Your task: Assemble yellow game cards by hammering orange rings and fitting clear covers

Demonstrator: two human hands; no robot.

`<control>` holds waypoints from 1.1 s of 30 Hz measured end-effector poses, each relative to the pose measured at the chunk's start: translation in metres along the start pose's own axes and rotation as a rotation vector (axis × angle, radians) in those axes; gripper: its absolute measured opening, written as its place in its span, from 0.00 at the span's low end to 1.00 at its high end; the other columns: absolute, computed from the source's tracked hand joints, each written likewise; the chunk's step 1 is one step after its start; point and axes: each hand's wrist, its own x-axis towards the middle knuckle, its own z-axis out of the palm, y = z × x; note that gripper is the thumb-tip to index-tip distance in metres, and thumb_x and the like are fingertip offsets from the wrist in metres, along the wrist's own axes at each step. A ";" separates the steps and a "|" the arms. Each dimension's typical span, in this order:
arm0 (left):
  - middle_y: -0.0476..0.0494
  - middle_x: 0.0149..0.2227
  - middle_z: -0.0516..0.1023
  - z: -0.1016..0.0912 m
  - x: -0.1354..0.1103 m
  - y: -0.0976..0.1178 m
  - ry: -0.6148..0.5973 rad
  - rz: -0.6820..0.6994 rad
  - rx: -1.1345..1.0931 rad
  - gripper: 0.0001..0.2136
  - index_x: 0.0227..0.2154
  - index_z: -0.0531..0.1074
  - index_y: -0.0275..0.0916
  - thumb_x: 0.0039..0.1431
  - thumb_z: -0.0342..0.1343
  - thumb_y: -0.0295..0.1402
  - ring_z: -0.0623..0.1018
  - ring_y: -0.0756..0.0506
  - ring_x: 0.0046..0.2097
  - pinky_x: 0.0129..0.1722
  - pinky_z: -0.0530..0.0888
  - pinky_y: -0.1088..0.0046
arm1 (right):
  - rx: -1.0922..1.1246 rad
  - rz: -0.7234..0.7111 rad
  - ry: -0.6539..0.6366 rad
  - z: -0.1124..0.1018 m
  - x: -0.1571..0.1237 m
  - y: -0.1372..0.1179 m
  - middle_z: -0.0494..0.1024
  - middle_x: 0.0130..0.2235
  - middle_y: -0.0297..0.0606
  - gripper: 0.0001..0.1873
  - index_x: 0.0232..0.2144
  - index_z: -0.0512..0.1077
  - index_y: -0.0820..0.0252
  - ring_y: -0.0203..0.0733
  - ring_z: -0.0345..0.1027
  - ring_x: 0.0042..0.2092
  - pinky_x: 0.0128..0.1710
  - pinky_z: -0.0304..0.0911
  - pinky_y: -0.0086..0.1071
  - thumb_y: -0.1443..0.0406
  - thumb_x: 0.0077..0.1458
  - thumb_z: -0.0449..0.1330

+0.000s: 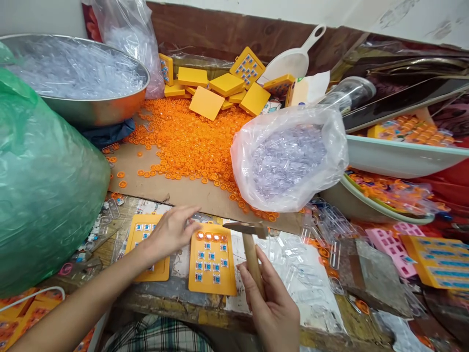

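My right hand is wrapped round the wooden handle of a hammer. The hammer's dark head lies level beside the top right corner of a yellow plate. Orange-and-clear pieces line the plate's top row, and small clear parts with blue centres sit in several slots below. My left hand is at that plate's upper left edge, thumb and forefinger apart with nothing visible between them; whether it touches the plate I cannot tell. Under my left wrist lies a second yellow plate with similar blue-centred parts, partly hidden by my forearm.
Orange rings are heaped on cardboard, with yellow plates piled behind. A bag of clear pieces stands right of them. A green bag and a metal bowl crowd the left. A stone block sits at right.
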 end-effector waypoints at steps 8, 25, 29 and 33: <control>0.37 0.39 0.78 0.011 0.105 -0.002 -0.009 -0.043 0.171 0.10 0.35 0.77 0.35 0.54 0.51 0.21 0.76 0.40 0.46 0.49 0.72 0.63 | 0.112 0.143 0.064 -0.002 -0.007 -0.001 0.80 0.46 0.38 0.30 0.57 0.66 0.55 0.48 0.76 0.43 0.30 0.75 0.31 0.57 0.53 0.62; 0.47 0.34 0.81 0.025 -0.002 0.051 -0.169 0.135 -0.120 0.06 0.34 0.77 0.39 0.56 0.56 0.26 0.78 0.46 0.38 0.41 0.74 0.71 | 0.076 0.096 0.037 -0.027 -0.021 0.013 0.78 0.48 0.37 0.26 0.55 0.69 0.54 0.51 0.72 0.50 0.44 0.74 0.39 0.60 0.53 0.62; 0.42 0.34 0.79 0.042 -0.020 0.049 -0.097 0.253 -0.012 0.07 0.35 0.76 0.38 0.58 0.53 0.25 0.74 0.42 0.38 0.40 0.72 0.64 | -0.015 0.007 -0.023 -0.031 -0.030 0.026 0.73 0.55 0.38 0.23 0.54 0.70 0.55 0.49 0.69 0.54 0.55 0.64 0.42 0.62 0.56 0.60; 0.39 0.37 0.77 0.050 -0.023 0.044 -0.009 0.306 0.051 0.09 0.39 0.75 0.37 0.58 0.52 0.24 0.72 0.41 0.39 0.37 0.72 0.64 | -0.118 -0.182 -0.101 -0.027 -0.032 0.030 0.72 0.56 0.37 0.24 0.57 0.66 0.52 0.46 0.69 0.55 0.55 0.65 0.38 0.67 0.59 0.57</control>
